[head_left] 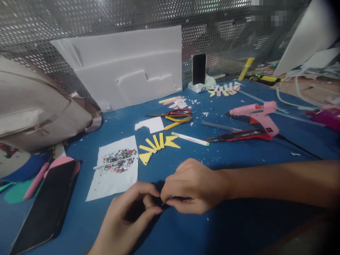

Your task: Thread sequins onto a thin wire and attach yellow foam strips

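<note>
My right hand [195, 189] is closed, thumb pressed against the bent fingers, over the blue table [233, 230]. A thin dark sliver shows between them, too small to name. Just left of it, my left hand [134, 209] curls with thumb and fingertips drawn close together; anything at its tips is hidden in shadow. Nearest to the hands lie yellow foam strips and cut shapes [158, 141]. Beside these, a white paper sheet [92, 193] carries multicoloured shiny flakes [123, 161] and a thin white stick [108, 164].
Behind lie scissors [177, 117], a white foam offcut [155, 124], a white marker [191, 139], a red utility knife [239, 135] and a pink glue gun [256, 113]. A black phone [46, 209] and a bag [39, 102] are left. Another phone [199, 69] stands by the mesh panel.
</note>
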A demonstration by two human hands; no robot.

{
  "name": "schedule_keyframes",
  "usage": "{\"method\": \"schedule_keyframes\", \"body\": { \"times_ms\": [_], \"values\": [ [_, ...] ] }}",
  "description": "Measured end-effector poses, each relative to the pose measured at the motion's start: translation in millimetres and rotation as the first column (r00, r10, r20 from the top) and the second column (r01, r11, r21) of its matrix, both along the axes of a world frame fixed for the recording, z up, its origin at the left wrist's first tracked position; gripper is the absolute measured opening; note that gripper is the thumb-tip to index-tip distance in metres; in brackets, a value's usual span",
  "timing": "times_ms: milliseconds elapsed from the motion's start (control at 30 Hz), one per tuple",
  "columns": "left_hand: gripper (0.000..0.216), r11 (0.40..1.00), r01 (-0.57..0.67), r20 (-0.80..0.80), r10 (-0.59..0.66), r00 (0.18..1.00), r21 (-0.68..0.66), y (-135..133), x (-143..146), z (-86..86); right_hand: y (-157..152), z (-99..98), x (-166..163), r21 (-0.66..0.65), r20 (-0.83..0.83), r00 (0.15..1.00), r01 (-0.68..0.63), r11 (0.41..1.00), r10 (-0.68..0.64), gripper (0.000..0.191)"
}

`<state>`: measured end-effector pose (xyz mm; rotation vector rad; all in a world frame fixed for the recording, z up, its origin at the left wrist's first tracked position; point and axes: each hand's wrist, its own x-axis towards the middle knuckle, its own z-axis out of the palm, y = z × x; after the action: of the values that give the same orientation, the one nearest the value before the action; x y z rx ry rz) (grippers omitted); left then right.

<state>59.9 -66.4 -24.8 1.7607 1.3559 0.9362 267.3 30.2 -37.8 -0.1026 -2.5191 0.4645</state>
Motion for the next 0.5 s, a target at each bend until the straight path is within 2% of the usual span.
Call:
{"method": "schedule_keyframes", "body": {
  "times_ms": [267, 500],
  "values": [
    [0.015, 0.994, 0.01, -0.07, -0.002, 0.998, 0.108, -0.1, 2.3, 4.9, 2.9, -0.4, 1.1, -0.046, 0.079, 0.997, -0.018, 0.999, 0.021, 0.011],
    [0.018, 0.984, 0.045, -0.1, -0.028, 0.995, 0.171, 0.9, -0.2, 8.6, 3.7, 3.1, 1.6, 0.017, 0.171, 0.985, -0.002, 1.0, -0.001, 0.013]
  ]
}}
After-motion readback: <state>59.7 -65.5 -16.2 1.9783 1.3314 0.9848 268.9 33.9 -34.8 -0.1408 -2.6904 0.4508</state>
